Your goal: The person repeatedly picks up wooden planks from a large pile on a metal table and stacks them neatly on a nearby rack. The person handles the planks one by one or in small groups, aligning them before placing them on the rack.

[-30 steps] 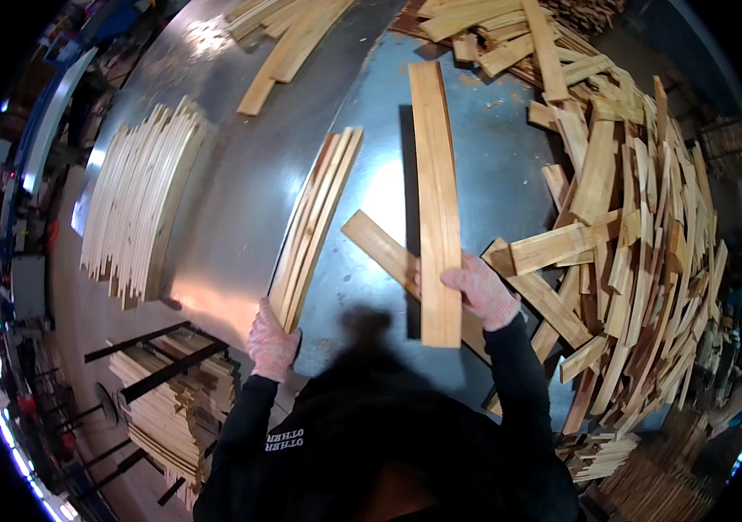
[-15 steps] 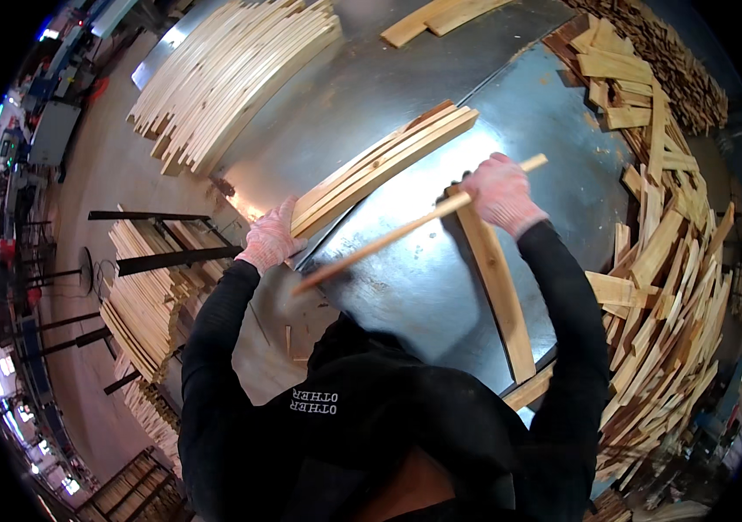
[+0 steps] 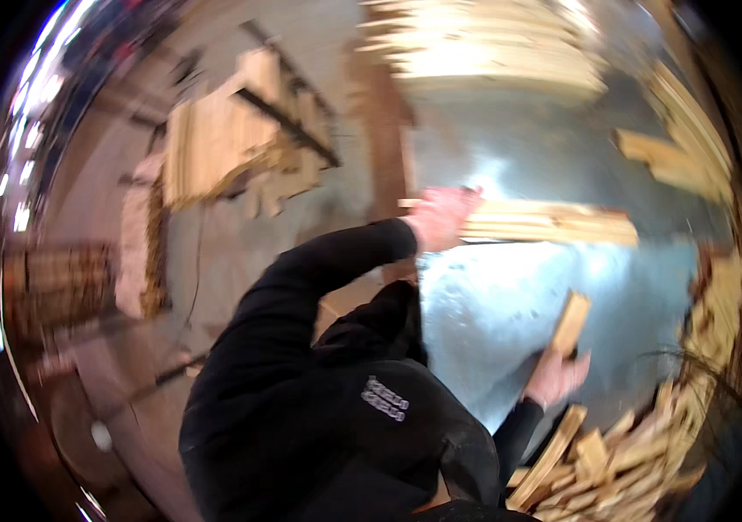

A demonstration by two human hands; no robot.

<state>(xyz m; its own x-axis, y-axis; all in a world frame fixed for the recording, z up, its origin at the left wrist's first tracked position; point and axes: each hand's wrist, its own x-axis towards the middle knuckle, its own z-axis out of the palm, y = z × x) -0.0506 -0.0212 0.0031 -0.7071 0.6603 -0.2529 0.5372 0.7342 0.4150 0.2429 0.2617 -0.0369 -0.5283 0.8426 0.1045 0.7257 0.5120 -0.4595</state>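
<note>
My left hand (image 3: 442, 217), in a pale pink glove, is closed over the left end of a small stack of wooden strips (image 3: 553, 223) lying side by side on the metal tabletop (image 3: 475, 304). Lower right, my right hand (image 3: 558, 378) is closed around the side of a short wooden board (image 3: 570, 322), which slants up and away from it. The board's near end is hidden behind the hand and sleeve. Motion blur softens both hands, so single fingers are hard to make out.
A large stack of pale strips (image 3: 493, 52) lies at the tabletop's far side. Boards (image 3: 675, 161) rest at the far right. Offcuts are heaped (image 3: 623, 461) at the lower right. Left of the table, a rack with dark metal arms (image 3: 288, 126) bears more wood (image 3: 223, 143).
My view has swung to the right. The thin stick that my right hand held is out of sight, and that hand has moved down to the board. My left hand stays at the strips' end.
</note>
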